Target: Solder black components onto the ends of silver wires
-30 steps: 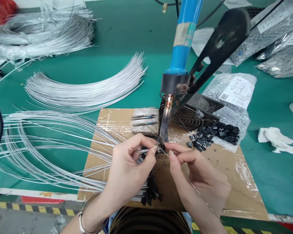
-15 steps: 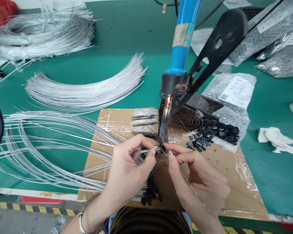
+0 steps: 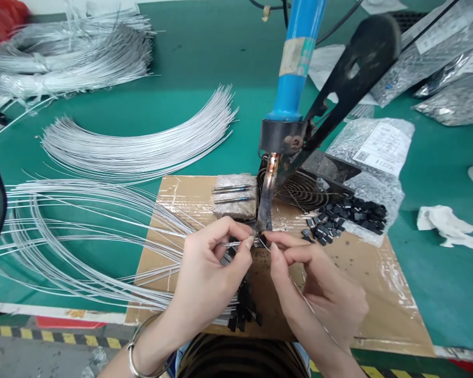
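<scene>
A blue-handled soldering iron point(image 3: 291, 86) is fixed in a black metal holder, its tip pointing down between my hands. My left hand point(image 3: 216, 268) pinches a thin grey wire point(image 3: 232, 243), its end right below the tip. Thumb and index finger of my right hand point(image 3: 315, 283) are closed on a thin strand of solder wire point(image 3: 264, 244), which reaches the tip area and trails back over the palm. Exactly what touches the tip is hidden by fingertips. Under my left hand lie several wires with black connectors point(image 3: 244, 310) on their ends.
A cardboard sheet point(image 3: 378, 294) covers the work spot. Loose black connectors point(image 3: 350, 215) are heaped beside a plastic bag point(image 3: 381, 152). Behind the iron stands a black fan point(image 3: 305, 189); left of it is a worn block point(image 3: 236, 205). Wire bundles point(image 3: 142, 152) spread over the green mat.
My right hand has shifted very slightly left. My left hand and the soldering iron look almost unmoved.
</scene>
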{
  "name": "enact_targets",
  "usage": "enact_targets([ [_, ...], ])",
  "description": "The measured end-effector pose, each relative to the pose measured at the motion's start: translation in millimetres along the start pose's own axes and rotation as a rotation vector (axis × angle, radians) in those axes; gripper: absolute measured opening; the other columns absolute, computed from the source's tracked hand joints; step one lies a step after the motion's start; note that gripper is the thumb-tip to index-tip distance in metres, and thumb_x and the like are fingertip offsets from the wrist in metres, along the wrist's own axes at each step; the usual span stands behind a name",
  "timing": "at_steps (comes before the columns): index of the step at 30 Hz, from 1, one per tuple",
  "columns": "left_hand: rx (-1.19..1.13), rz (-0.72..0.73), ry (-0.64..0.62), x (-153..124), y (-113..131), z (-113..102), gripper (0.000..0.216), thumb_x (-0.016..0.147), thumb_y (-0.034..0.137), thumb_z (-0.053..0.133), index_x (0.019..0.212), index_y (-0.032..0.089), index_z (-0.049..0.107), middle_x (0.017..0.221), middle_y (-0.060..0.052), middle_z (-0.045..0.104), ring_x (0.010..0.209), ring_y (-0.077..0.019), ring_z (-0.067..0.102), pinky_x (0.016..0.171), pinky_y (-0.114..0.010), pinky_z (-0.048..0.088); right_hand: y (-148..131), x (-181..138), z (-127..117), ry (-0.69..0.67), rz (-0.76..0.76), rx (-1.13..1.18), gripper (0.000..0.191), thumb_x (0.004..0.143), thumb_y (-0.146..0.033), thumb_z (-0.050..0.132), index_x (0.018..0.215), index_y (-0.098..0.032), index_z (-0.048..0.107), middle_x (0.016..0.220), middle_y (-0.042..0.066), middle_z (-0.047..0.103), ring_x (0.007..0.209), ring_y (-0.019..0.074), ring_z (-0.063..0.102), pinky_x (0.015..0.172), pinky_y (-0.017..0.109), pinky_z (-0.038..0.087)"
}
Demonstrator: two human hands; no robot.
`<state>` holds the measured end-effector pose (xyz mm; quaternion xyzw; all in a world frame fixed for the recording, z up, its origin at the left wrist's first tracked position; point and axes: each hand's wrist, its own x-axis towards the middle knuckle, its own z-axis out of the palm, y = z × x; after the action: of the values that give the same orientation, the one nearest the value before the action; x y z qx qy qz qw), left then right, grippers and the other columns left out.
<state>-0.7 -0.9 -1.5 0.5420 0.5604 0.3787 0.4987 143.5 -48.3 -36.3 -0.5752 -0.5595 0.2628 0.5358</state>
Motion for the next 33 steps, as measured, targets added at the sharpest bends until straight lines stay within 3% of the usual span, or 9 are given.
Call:
enact_targets([
  [24, 0.098, 0.074, 0.046, -6.0, -0.3, 1.6, 0.014, 0.087, 0.007, 0.067, 0.078, 0.018, 0.069, 0.086, -0.001, 0.075, 0.077, -0.0122, 0.069, 0.063, -0.018, 0.050, 0.5, -1.1, 0.3, 0.018, -0.092, -0.057, 0.025, 0.086, -0.001, 0.072, 0.089, -0.024, 0.066, 0.104, 0.001, 0.081, 0.093, 0.0168, 0.079, 0.084, 0.028, 0.060],
  [33, 0.018, 0.011, 0.017, -0.7, -2.1, 1.5, 0.013, 0.087, 0.009, 0.068, 0.077, 0.017, 0.069, 0.085, -0.001, 0.076, 0.080, -0.0120, 0.072, 0.071, -0.017, 0.055, 4.6, -1.2, 0.2, -0.003, -0.042, 0.007, 0.022, 0.087, -0.002, 0.071, 0.086, -0.023, 0.065, 0.108, 0.002, 0.080, 0.095, 0.0163, 0.079, 0.088, 0.027, 0.058],
])
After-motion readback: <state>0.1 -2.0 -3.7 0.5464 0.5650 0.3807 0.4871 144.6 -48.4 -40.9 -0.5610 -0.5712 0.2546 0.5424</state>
